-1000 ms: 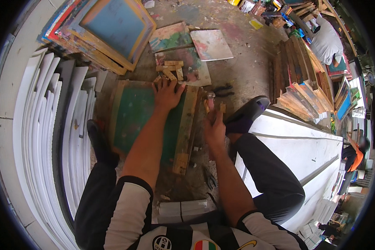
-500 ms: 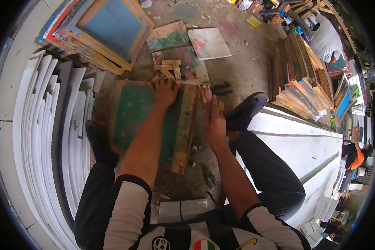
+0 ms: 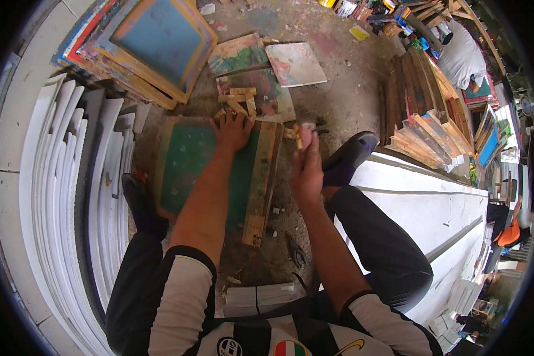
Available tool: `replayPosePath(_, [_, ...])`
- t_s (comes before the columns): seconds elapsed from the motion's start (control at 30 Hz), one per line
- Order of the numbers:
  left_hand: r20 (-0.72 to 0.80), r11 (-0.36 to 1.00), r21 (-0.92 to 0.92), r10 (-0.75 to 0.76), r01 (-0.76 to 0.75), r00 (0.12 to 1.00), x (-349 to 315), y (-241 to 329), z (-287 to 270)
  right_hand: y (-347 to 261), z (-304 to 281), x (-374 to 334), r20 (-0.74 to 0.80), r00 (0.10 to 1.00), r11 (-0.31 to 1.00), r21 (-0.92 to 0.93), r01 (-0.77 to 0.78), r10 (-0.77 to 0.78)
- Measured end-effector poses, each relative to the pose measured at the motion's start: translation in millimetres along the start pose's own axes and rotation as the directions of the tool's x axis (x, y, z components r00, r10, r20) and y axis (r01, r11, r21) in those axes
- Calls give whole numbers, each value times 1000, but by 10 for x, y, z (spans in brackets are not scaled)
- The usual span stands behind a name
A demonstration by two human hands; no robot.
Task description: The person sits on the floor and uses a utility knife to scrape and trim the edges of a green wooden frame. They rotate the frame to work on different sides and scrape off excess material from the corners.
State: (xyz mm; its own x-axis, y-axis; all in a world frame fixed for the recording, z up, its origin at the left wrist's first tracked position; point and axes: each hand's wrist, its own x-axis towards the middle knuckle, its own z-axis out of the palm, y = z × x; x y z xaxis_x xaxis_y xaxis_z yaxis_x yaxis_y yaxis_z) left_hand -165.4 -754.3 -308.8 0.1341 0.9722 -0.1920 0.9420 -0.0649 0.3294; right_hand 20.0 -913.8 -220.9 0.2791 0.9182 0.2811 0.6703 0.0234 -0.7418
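Observation:
A wooden screen-printing frame (image 3: 261, 178) with green mesh lies between my feet, its wooden bars stained with paint. My left hand (image 3: 232, 132) presses on its far edge, fingers spread and nothing gripped. Just right of the frame's far right corner, my right hand (image 3: 307, 181) is closed around the handle of a hammer (image 3: 307, 129); its head is blurred by motion and stands apart from the frame. Several short wood pieces (image 3: 243, 99) lie just beyond my left hand. Behind the hammer, dark pliers (image 3: 321, 123) are mostly hidden.
A second pair of pliers (image 3: 296, 252) lies on the floor nearer me. White boards (image 3: 47, 196) stand upright at left, beside stacked frames (image 3: 160, 44). Long white panels (image 3: 409, 202) and piled wooden frames (image 3: 418, 101) occupy the right. Paint-stained boards (image 3: 295, 64) lie ahead.
My right hand and the hammer have shifted slightly right, with the head now away from the frame's corner. My left hand stays in place on the frame.

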Motion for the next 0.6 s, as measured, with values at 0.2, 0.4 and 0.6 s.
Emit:
replayPosePath(0.2, [-32, 1000, -24, -8, 7, 999, -1, -24, 27, 123, 16, 73, 207, 973, 992, -83, -90, 105])
replayPosePath(0.4, [-9, 1000, 12, 16, -16, 1000, -3, 29, -23, 153, 123, -133, 132, 987, 977, -205, -63, 91])
replayPosePath(0.6, [-20, 1000, -6, 19, -19, 1000, 5, -34, 9, 173, 24, -24, 131, 988, 990, -126, -65, 82])
